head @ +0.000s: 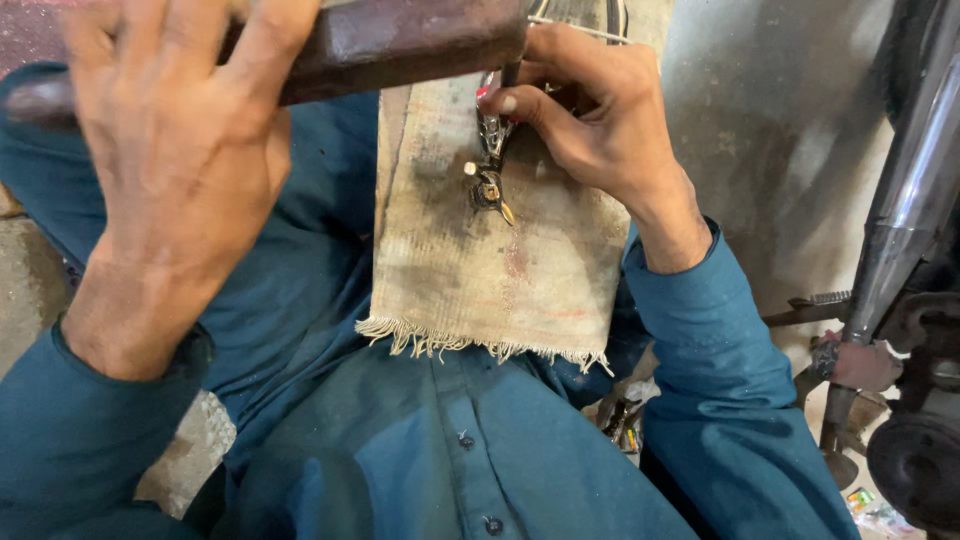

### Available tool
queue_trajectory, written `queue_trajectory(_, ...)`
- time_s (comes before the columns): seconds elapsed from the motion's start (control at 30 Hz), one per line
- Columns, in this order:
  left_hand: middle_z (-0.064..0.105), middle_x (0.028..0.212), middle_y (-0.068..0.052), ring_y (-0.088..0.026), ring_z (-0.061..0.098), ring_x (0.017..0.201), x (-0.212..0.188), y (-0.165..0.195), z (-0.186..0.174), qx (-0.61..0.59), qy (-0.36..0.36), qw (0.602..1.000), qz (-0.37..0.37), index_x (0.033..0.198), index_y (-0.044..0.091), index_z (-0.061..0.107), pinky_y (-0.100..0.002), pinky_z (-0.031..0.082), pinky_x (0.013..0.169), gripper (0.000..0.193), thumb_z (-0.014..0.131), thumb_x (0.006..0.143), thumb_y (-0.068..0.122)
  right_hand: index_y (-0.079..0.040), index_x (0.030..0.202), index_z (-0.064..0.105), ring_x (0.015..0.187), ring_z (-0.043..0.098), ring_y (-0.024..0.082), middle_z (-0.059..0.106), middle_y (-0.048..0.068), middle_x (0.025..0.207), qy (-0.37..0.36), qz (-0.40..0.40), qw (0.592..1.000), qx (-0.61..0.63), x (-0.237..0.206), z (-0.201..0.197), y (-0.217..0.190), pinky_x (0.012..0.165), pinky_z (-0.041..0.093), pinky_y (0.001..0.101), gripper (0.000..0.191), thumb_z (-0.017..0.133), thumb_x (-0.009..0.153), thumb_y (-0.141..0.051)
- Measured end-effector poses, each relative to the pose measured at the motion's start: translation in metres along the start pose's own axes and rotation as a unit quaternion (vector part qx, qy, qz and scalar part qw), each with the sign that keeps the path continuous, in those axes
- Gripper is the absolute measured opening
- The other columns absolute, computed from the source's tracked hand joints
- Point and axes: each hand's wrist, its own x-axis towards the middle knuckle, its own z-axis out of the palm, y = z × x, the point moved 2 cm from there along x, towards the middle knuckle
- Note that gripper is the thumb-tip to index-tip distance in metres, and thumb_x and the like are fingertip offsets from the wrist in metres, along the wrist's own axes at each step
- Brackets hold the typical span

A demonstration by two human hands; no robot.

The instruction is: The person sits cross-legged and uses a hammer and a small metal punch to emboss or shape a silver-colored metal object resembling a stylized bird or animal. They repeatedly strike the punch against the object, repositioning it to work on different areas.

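A motorcycle exhaust pipe [905,200] and wheel hub [915,465] stand at the right on concrete floor [770,130].

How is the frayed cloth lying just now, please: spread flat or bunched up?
Spread flat. The cloth lies open with its fringed edge in a straight line, and the small brass part held by the pliers sits on it.

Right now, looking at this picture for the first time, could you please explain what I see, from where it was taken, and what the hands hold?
The camera sits on a person's head and looks down at their own two hands. The left hand grips a dark, heavy metal bar, raised near the camera. The right hand holds pliers, which pinch a small brass part against a dirty, fringed cloth on the lap. The person wears a teal shirt. At right stands part of a motorcycle.
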Motion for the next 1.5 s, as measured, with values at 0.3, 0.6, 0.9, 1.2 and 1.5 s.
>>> queue_trajectory(0.3, 0.054, 0.125, -0.011, -0.031, 0.054, 0.119, 0.011, -0.004, -0.01, -0.024, 0.016, 1.0, -0.008, 0.151, 0.015, 0.049, -0.044, 0.04, 0.1, 0.067, 0.07, 0.089, 0.002, 0.002, 0.119, 0.069, 0.097, 0.078, 0.015, 0.077, 0.008, 0.102, -0.008, 0.004, 1.0, -0.003, 0.009, 0.0, -0.004, 0.085, 0.063, 0.0269, 0.015, 0.074, 0.104, 0.004)
queue_trajectory(0.6, 0.053, 0.117, -0.006, -0.026, 0.054, 0.113, 0.008, -0.014, -0.008, -0.008, 0.017, 1.0, 0.001, 0.153, 0.02, 0.048, -0.043, 0.04, 0.099, 0.074, 0.07, 0.086, 0.0, 0.001, 0.106, 0.067, 0.097, 0.078, 0.015, 0.078, 0.007, 0.102, -0.025, 0.002, 1.0, -0.001, 0.016, 0.004, -0.006, 0.085, 0.063, 0.0274, 0.007, 0.072, 0.105, 0.004)
queue_trajectory(0.9, 0.053, 0.112, -0.011, -0.034, 0.059, 0.106, 0.018, -0.018, -0.011, -0.11, 0.006, 0.993, -0.036, 0.153, 0.021, 0.048, -0.046, 0.043, 0.088, 0.077, 0.075, 0.085, -0.003, 0.002, 0.125, 0.065, 0.1, 0.075, 0.013, 0.076, 0.008, 0.104, 0.005, 0.064, 0.996, 0.056, 0.024, 0.012, -0.009, 0.088, 0.063, 0.027, 0.02, 0.067, 0.106, 0.005)
queue_trajectory(1.2, 0.063, 0.134, -0.024, -0.047, 0.065, 0.113, 0.014, -0.021, -0.008, -0.394, 0.026, 0.909, -0.136, 0.153, 0.016, 0.039, -0.05, 0.053, 0.084, 0.073, 0.066, 0.089, -0.008, 0.0, 0.127, 0.063, 0.095, 0.074, 0.01, 0.077, 0.006, 0.1, 0.024, 0.082, 0.996, 0.017, 0.029, 0.023, -0.016, 0.082, 0.061, 0.0235, 0.02, 0.07, 0.108, 0.003)
queue_trajectory(1.5, 0.056, 0.12, -0.017, -0.039, 0.058, 0.109, 0.005, -0.03, -0.014, -0.194, 0.036, 0.978, -0.064, 0.152, 0.015, 0.044, -0.048, 0.048, 0.092, 0.075, 0.076, 0.087, -0.003, 0.003, 0.13, 0.064, 0.101, 0.076, 0.013, 0.077, 0.009, 0.109, -0.021, 0.021, 0.999, -0.028, 0.038, 0.018, -0.024, 0.088, 0.062, 0.0267, 0.027, 0.073, 0.105, 0.002)
